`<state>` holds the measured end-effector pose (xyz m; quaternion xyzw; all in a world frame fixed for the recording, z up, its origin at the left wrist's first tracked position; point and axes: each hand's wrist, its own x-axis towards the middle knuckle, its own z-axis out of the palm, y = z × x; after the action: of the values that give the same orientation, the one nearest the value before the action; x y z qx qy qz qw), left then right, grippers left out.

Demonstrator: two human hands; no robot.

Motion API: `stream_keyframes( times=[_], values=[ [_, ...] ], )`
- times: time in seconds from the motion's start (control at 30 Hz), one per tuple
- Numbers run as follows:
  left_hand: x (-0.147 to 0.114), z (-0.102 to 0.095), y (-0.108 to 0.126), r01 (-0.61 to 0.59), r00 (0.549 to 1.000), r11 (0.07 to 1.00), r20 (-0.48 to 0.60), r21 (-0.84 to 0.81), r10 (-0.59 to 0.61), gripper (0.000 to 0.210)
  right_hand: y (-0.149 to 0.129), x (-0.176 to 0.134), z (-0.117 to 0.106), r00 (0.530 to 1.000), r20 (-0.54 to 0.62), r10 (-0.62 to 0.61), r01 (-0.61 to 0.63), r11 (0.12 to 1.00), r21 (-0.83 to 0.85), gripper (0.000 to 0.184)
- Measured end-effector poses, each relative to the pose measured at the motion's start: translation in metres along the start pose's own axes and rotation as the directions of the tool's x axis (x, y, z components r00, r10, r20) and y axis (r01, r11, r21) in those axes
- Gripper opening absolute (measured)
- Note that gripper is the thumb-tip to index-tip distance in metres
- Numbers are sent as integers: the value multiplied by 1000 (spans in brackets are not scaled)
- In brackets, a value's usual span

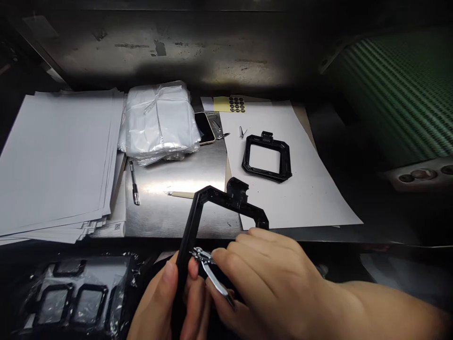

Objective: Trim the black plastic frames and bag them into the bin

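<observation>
My left hand (161,300) is closed around the left side of a black plastic frame (189,222), which is held tilted up in front of me. A hinge-like tab (238,191) sticks out from its top bar. Between the fingers of my right hand (279,274) is a silver nail clipper (214,274), its jaws against or very near the inner edge of the frame's left side. My right hand hides the frame's lower right part. A second black frame (286,163) lies on the white sheet (311,198) beyond my hands.
Left stands a paper stack (63,156), beside a tied bundle of clear plastic bags (159,123). A phone (205,127), a pen (134,183), a craft knife (180,194), yellow stickers (221,104) and a small metal clipper (242,132) lie around. Bagged frames (71,302) sit lower left.
</observation>
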<state>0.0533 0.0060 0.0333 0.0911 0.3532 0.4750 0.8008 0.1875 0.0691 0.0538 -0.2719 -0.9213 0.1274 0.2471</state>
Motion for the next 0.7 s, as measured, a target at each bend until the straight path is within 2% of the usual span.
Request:
stream_keyframes(
  times=[0.33, 0.43, 0.7],
  values=[
    [4, -1, -3, -48, 999, 999, -22, 17, 48, 36, 7, -2, 3, 996, 59, -73, 65, 990, 127, 18],
    [4, 2, 1, -44, 998, 999, -35, 10, 45, 35, 9, -4, 4, 996, 69, -54, 41, 984, 176, 19],
    [2, -1, 0, 13, 997, 999, -77, -51, -17, 34, 12, -6, 9, 998, 16, -53, 48, 973, 227, 15]
  ],
)
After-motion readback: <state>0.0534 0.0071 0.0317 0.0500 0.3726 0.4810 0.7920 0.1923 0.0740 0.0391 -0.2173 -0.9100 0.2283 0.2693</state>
